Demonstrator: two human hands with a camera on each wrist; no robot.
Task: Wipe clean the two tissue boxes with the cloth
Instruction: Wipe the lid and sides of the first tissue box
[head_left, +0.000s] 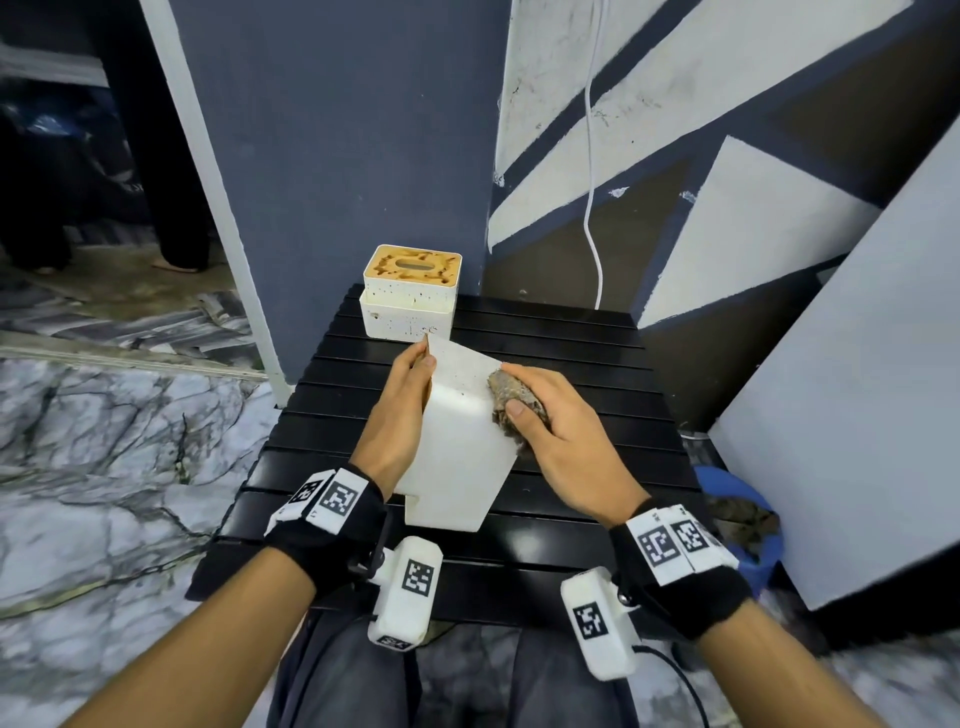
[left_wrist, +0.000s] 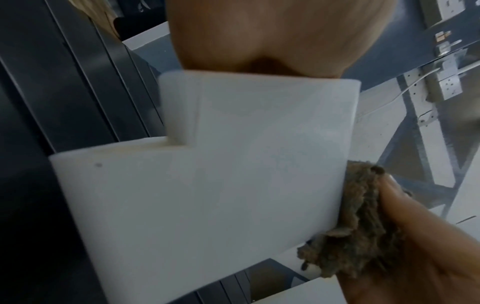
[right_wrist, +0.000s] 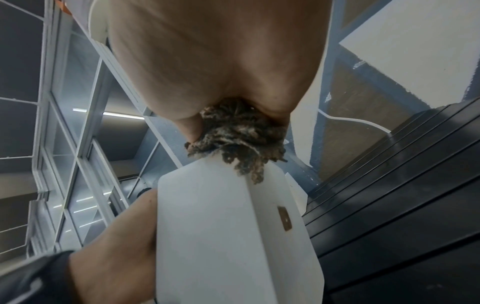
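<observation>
A white tissue box (head_left: 457, 441) is tilted up over the black slatted table (head_left: 571, 353). My left hand (head_left: 402, 410) grips its left side, thumb on the upper edge. My right hand (head_left: 550, 431) holds a bunched brown cloth (head_left: 511, 400) against the box's right edge. The left wrist view shows the box (left_wrist: 202, 185) with the cloth (left_wrist: 363, 226) at its right side. In the right wrist view the cloth (right_wrist: 239, 135) sits on the top corner of the box (right_wrist: 228, 236). A second white box (head_left: 410, 299), with a stained wooden top, stands upright at the table's far left.
A dark blue wall and a white cable (head_left: 592, 208) rise behind the table. A white panel (head_left: 857, 389) leans at the right, with a blue container (head_left: 748, 525) beside it. Marble floor (head_left: 104, 441) lies to the left. My knees are under the table's near edge.
</observation>
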